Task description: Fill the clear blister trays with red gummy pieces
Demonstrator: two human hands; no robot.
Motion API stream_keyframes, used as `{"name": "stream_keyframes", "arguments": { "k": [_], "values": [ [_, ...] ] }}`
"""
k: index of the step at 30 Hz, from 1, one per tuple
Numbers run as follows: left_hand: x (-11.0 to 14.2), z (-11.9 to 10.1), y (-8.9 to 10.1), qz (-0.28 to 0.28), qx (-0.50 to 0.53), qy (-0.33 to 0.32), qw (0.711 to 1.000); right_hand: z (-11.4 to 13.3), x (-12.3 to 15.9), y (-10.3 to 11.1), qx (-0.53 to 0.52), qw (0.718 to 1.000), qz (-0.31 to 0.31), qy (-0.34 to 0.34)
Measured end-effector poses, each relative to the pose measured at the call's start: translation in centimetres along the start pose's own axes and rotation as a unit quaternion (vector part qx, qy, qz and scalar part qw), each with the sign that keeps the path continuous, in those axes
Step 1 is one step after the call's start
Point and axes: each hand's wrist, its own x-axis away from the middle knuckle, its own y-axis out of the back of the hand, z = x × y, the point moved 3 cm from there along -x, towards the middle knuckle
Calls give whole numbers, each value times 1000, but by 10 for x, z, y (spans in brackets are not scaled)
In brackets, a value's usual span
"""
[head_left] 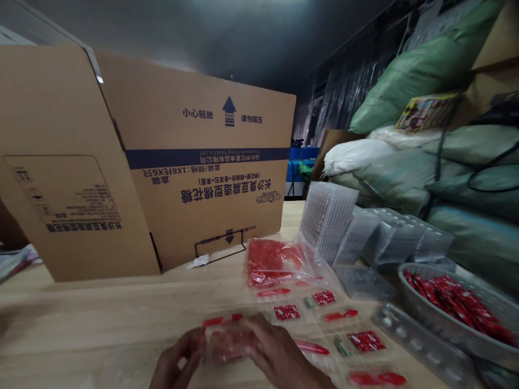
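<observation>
Low in the head view, a clear plastic tray (227, 351) sits between my hands, blurred, with something red in it. A red plastic spoon (217, 321) lies along its far side. My left hand (180, 359) has its thumb and finger curled at the tray's left edge. From the right, my right hand (279, 354) reaches over the tray, its fingers bent onto it and partly hiding the spoon. Just right of that hand are more red spoons (340, 315) and red printed sachets (366, 341) in clear packaging, with small greenish packets (344, 347) beside some sachets.
A large cardboard box (211, 183) stands behind on the wooden table (121, 308). A bag of red pieces (270, 262), stacked clear trays (328, 216) and a grey basket (438, 316) of red sachets are to the right. Green sacks (409, 70) pile beyond.
</observation>
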Motion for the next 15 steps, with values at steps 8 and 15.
{"name": "stream_keyframes", "arguments": {
  "k": [8,15],
  "values": [
    [-61,22,-15,-41,-116,111,986,-40,-57,-43,14,992,91,-81],
    [-55,15,-17,30,-145,124,981,-22,-45,-55,49,978,156,-127]
  ]
}}
